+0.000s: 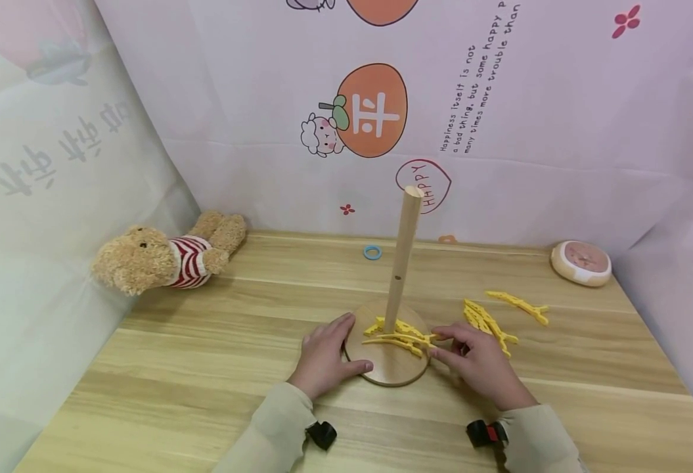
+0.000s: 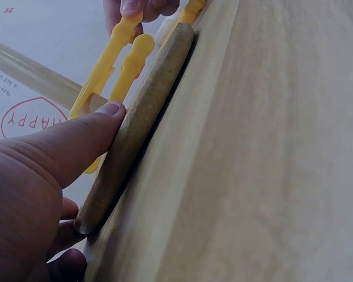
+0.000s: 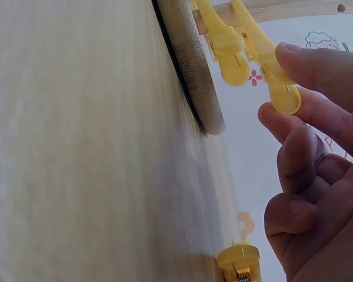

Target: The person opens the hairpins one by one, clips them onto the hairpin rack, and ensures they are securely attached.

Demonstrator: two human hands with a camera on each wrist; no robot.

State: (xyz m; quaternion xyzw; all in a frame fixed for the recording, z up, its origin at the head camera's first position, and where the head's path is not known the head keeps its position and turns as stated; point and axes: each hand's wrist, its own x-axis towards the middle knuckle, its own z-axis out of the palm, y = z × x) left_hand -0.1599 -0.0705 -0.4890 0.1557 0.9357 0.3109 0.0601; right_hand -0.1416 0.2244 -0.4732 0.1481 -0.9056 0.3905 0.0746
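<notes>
A round wooden base (image 1: 389, 374) carries an upright wooden post (image 1: 405, 249). My left hand (image 1: 325, 358) holds the base at its left edge, thumb on the near side and fingers along the far side. Between thumb and fingertips, my right hand (image 1: 481, 364) pinches the end of a yellow alligator hair clip (image 3: 285, 97). That clip reaches left over the base, close in front of the post's foot. More yellow hair clips (image 3: 234, 69) lie on the base around the post, partly hidden by the held one.
Several loose yellow hair clips (image 1: 491, 323) lie on the table right of the right hand. A blue ring (image 1: 372, 252) is behind the post. At the back left lies a teddy bear (image 1: 189, 263); a rounded white-and-pink object (image 1: 581, 264) sits at the back right.
</notes>
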